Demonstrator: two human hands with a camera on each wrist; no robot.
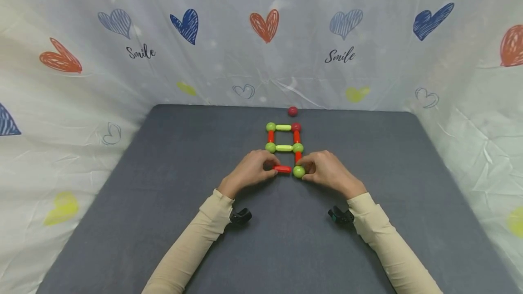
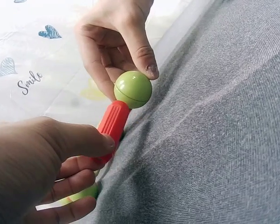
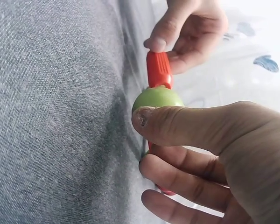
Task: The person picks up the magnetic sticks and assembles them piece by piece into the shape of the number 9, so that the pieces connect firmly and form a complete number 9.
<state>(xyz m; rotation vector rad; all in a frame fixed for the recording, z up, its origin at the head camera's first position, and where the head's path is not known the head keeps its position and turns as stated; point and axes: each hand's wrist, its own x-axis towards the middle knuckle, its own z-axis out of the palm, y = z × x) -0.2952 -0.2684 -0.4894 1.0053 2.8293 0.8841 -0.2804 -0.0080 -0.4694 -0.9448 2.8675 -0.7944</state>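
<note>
My left hand (image 1: 255, 167) pinches a red ridged rod (image 1: 283, 169) between thumb and forefinger. The rod's free end meets, or nearly meets, a green ball (image 1: 299, 172), which my right hand (image 1: 327, 169) holds between thumb and fingers. Behind that ball, a red rod (image 1: 298, 157) runs back to another green ball (image 1: 298, 148). This one is a corner of a square of red and light green rods, with a red ball (image 1: 296, 127) at its far right corner and green balls at the others. Both wrist views show the red rod (image 2: 115, 123) lined up with the green ball (image 3: 157, 99).
A loose dark red ball (image 1: 292, 111) lies near the back edge of the grey cloth-covered table (image 1: 184, 149). Behind it hangs a white curtain (image 1: 229, 58) printed with hearts. Dark wrist devices (image 1: 241, 216) sit at both sleeves.
</note>
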